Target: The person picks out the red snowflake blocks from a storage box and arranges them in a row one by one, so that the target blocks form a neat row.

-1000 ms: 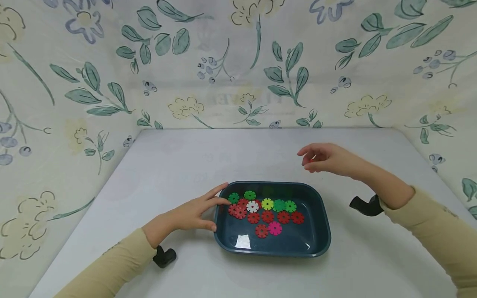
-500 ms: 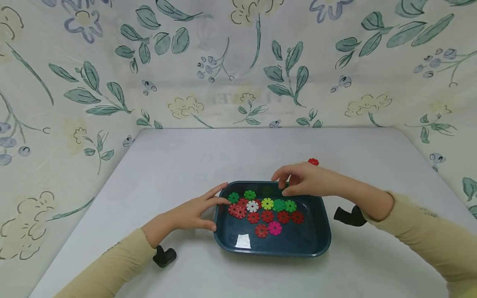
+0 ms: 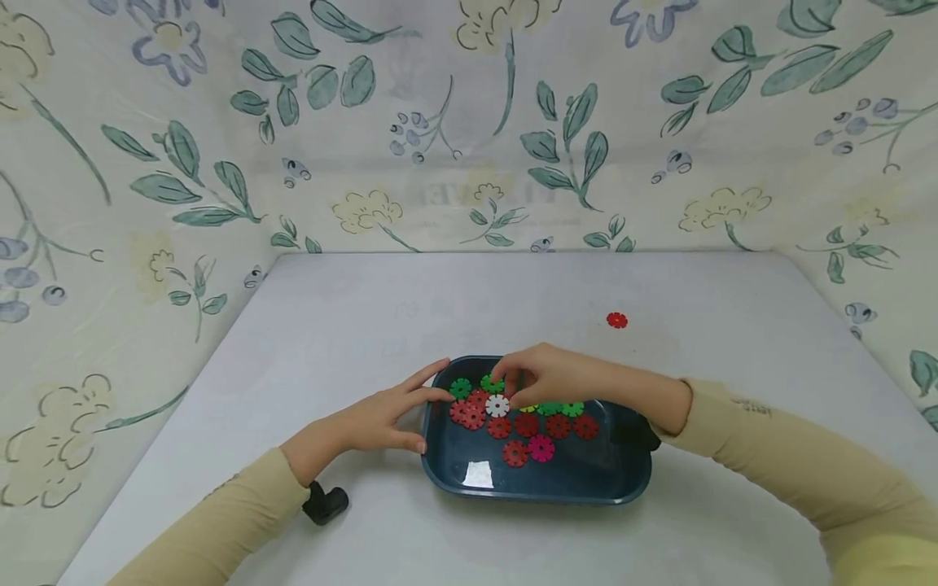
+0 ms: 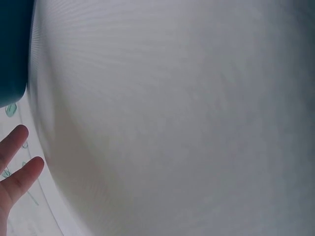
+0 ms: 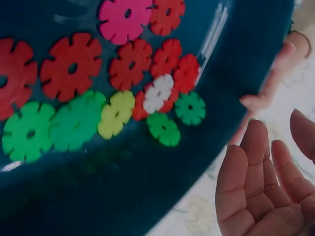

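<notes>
A dark blue tray [image 3: 586, 476] holds several notched plastic discs in red, green, yellow, pink and white. My left hand [image 3: 374, 419] rests at the tray's left end, fingers spread, with fingertips on the rim and the thumb against the outer side. Over the tray's back half is my right hand [image 3: 560, 376], its thumb and forefinger apart beside the white disc [image 3: 497, 406] and a green disc [image 3: 489, 383]. In the right wrist view the right hand [image 5: 266, 191] shows bare fingers with nothing between them. The yellow disc [image 5: 117, 114] lies in a row with green ones there.
A single red disc [image 3: 617, 320] lies on the white table [image 3: 366, 309] behind the tray. Floral cloth [image 3: 440, 122] hangs at the back and sides. A black wrist-camera mount [image 3: 325, 503] sits under the left wrist.
My right hand let go of the red disc at the back right of the table, then moved left and nearer, over the tray. The left hand stays at the rim.
</notes>
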